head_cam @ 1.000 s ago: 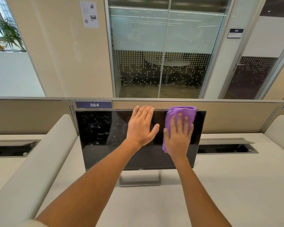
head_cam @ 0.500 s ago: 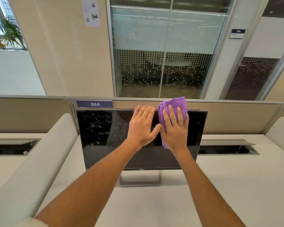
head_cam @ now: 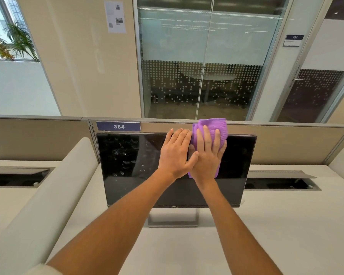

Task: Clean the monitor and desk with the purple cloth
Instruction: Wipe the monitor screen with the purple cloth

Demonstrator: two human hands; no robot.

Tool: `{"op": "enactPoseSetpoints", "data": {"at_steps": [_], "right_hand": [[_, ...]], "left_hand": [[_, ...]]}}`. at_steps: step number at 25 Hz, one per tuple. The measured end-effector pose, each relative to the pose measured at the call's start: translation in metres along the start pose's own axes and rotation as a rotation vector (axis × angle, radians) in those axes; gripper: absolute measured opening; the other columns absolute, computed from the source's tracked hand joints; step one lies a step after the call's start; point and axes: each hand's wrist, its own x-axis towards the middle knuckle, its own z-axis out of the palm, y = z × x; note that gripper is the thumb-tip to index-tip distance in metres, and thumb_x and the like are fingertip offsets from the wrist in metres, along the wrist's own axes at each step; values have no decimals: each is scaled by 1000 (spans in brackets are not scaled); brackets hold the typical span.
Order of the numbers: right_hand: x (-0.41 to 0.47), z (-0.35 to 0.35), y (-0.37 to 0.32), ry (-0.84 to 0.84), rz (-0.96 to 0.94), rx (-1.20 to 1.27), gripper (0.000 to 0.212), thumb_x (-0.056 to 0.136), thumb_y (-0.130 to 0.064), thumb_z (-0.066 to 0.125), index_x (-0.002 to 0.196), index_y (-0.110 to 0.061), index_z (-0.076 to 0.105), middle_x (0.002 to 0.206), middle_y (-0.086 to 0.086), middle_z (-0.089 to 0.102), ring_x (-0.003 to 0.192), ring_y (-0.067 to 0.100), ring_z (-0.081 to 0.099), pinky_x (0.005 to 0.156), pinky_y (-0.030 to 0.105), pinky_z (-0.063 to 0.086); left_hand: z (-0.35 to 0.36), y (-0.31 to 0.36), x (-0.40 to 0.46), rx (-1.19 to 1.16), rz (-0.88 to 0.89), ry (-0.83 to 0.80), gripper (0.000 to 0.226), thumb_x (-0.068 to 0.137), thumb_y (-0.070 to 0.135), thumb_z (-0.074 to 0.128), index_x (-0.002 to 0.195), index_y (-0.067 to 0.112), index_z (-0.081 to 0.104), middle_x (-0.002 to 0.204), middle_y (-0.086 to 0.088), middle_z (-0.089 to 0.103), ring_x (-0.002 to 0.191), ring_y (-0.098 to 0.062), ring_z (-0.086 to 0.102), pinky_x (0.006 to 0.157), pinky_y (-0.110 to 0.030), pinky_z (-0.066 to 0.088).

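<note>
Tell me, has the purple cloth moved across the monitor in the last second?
Yes. The purple cloth has slid left and up, away from the monitor's right edge, now poking above its top edge.

The middle of the purple cloth [head_cam: 213, 126] is covered by the right hand [head_cam: 207, 155], and part of the monitor [head_cam: 127, 155] screen is hidden behind both hands. Both forearms are cut off by the lower edge. The print on the wall notice [head_cam: 115, 16] cannot be read.
</note>
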Motion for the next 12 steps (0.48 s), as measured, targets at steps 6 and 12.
{"op": "enactPoseSetpoints", "data": {"at_steps": [6, 12], "right_hand": [[17, -8, 53, -1, -187, -37, 51, 99, -42, 42, 144, -17, 43, 150, 7, 40, 144, 30, 26, 115, 55, 21], [16, -11, 81, 66, 352, 75, 50, 103, -39, 28, 148, -16, 33, 155, 7, 31, 147, 29, 17, 119, 50, 17]], "left_hand": [[-2, -3, 0, 13, 26, -7, 61, 90, 50, 36, 136, 10, 47, 140, -7, 49, 134, -22, 38, 119, -38, 9], [-2, -2, 0, 24, 12, -12, 62, 91, 51, 35, 138, 12, 45, 143, -5, 47, 137, -21, 35, 119, -34, 2]]}}
